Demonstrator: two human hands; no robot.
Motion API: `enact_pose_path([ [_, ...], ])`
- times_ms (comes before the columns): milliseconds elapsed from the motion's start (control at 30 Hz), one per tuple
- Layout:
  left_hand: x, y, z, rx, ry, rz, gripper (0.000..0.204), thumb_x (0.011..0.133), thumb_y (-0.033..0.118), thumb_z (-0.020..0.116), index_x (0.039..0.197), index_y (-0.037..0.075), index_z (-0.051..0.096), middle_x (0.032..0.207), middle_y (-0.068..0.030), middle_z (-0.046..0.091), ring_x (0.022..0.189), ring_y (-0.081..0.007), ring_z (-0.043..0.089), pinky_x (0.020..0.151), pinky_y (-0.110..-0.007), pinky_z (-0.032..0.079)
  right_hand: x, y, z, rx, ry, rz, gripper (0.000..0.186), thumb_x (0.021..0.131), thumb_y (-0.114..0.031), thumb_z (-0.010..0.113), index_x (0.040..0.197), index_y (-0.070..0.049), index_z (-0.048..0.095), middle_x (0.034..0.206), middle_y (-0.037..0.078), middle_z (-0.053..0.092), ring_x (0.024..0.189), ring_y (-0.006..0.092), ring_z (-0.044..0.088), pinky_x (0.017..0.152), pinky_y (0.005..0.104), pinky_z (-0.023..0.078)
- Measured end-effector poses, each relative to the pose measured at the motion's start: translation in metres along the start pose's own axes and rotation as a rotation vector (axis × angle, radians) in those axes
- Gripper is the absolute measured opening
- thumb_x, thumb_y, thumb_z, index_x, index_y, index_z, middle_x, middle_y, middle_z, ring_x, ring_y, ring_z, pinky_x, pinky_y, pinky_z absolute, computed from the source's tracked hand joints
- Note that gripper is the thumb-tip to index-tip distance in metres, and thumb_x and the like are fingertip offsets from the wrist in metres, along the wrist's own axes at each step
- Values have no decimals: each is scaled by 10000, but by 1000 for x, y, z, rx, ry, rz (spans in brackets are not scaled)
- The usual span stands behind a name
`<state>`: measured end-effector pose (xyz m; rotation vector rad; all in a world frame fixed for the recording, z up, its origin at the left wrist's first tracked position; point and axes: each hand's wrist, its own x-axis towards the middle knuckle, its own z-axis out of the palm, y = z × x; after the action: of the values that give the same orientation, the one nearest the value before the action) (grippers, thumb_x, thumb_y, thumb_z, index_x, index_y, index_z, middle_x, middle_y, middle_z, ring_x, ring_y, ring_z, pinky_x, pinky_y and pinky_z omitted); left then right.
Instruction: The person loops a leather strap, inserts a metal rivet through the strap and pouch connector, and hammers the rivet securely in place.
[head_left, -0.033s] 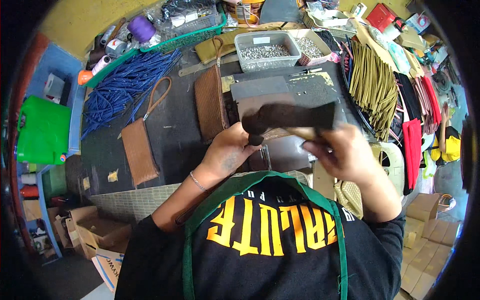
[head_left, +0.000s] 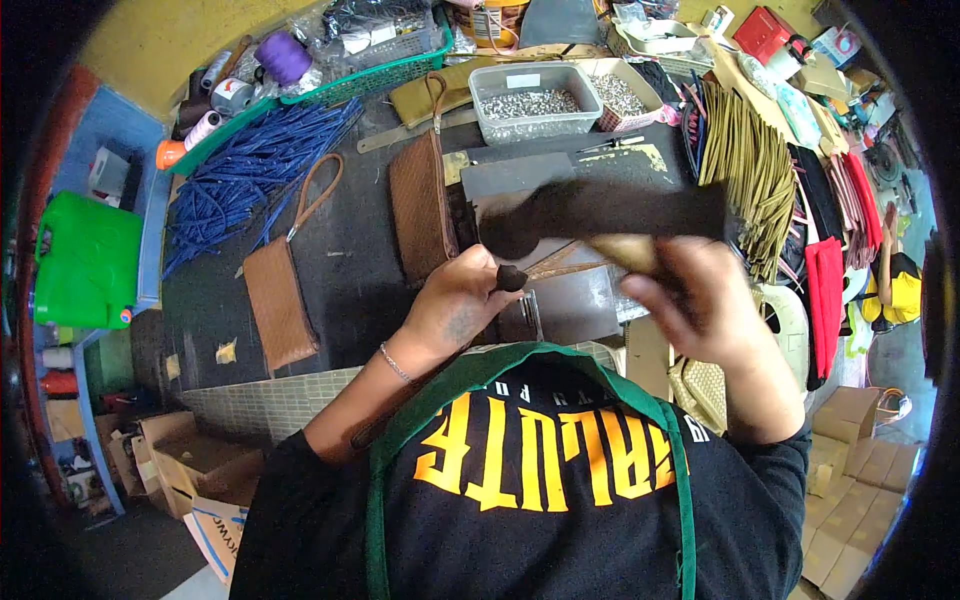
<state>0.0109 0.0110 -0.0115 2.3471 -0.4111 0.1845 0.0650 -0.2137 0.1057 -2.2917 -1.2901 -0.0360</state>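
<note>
My right hand [head_left: 700, 295] is closed round the pale wooden handle of a hammer [head_left: 625, 212]. Its dark head is smeared by motion and hangs over the work spot. My left hand [head_left: 462, 308] grips a short dark punch-like tool [head_left: 511, 278], seen from its top end; its lower tip is hidden. Just right of that tool lies a narrow brown strap [head_left: 565, 266], partly under the hammer. Beside my left hand rests a brown woven pouch [head_left: 418, 205] with a wrist loop. A second woven pouch [head_left: 282, 308] lies farther left.
Clear tubs of small metal fittings [head_left: 530, 103] stand at the back. Blue straps [head_left: 235, 185] pile up at the left, olive straps [head_left: 745, 180] at the right. A green jug [head_left: 88, 262] sits on a blue shelf. Another person in yellow [head_left: 900, 295] is at the far right.
The hammer has risen, its head now larger and farther right, with my right hand shifting slightly right. More of the brown strap shows. My left hand stays put.
</note>
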Motion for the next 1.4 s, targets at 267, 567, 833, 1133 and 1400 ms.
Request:
enact_pose_path([
  [267,4,2,6,-322,102,-75,218,693,166,680,763,-5,565,724,-114,514,630,-261,547,577,-328,436,-7,-1,18,-105,-100,43,425,734,-194,607,1094,-12,473,650,129,522,578,313,542,512,386,440],
  [567,-5,-2,7,4,24,-60,283,694,126,692,695,-8,443,650,-100,546,622,-190,593,555,-282,457,-33,122,41,-432,227,617,477,776,-226,570,1227,-234,413,743,153,511,700,321,542,636,403,452],
  [833,-1,-2,6,-146,-29,-160,262,701,93,681,711,-23,447,722,-103,568,720,-157,604,585,-266,482,-20,138,82,-525,436,450,433,722,-238,628,1133,-160,514,942,142,507,865,308,491,734,383,430],
  [1133,-7,-16,-5,-582,-53,-473,267,679,41,673,892,-15,522,876,-67,523,792,-150,559,702,-258,473,33,38,153,1151,273,270,216,841,-60,481,1045,-54,411,912,125,553,820,180,576,718,279,461],
  [1400,-18,-31,1,-591,-329,-552,98,757,52,581,822,-3,532,694,7,533,618,-43,480,568,-184,399,39,50,152,1737,377,389,276,881,-59,400,1149,-62,334,820,92,530,785,174,563,704,279,473],
])
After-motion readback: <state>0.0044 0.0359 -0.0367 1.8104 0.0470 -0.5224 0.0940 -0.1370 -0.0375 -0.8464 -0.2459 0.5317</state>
